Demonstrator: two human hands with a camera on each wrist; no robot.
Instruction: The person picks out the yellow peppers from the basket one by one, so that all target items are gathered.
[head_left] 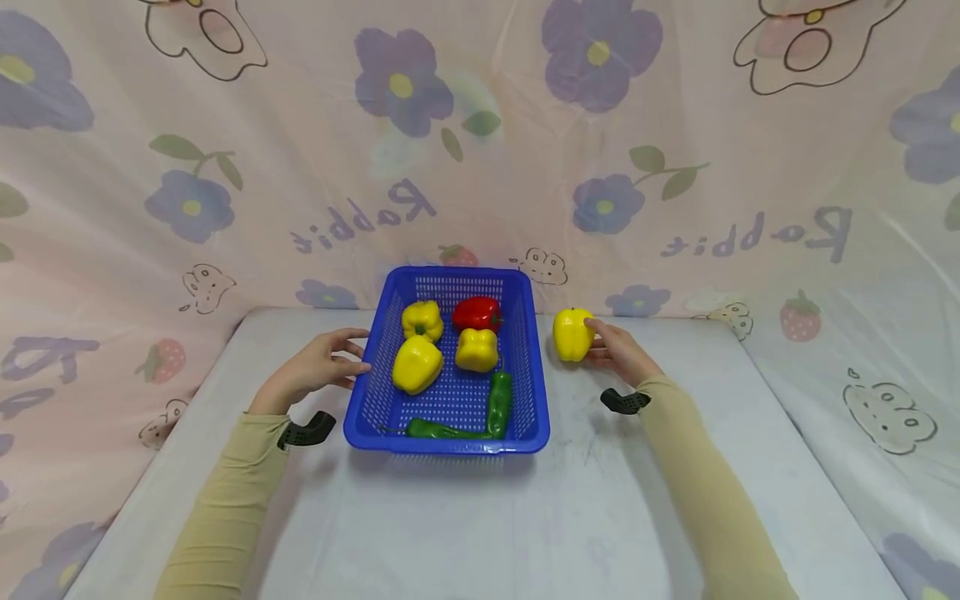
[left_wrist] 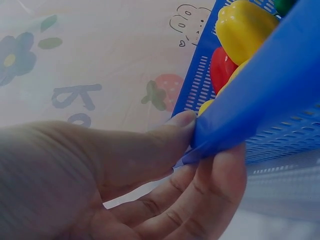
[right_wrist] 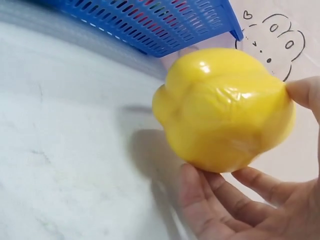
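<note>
Before pink floral sheeting point(head_left: 495, 212), over white table point(head_left: 450, 533), my left hand point(head_left: 318, 367) is pinching a blue plastic basket point(head_left: 450, 447), right hand point(head_left: 621, 350) a yellow pepper point(head_left: 572, 336).

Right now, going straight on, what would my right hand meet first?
Holding the yellow bell pepper, your right hand would likely meet the blue rectangular plastic basket near its far right corner; depth is unclear.

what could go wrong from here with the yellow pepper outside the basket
The yellow pepper looks smooth and glossy, and the right grip holds it by thumb and fingertips, so it might slip.

If it moves leftward too low, it could bump the raised side of the basket.

The left grip pinches the rim; a tug might roll the red pepper inside.
</note>
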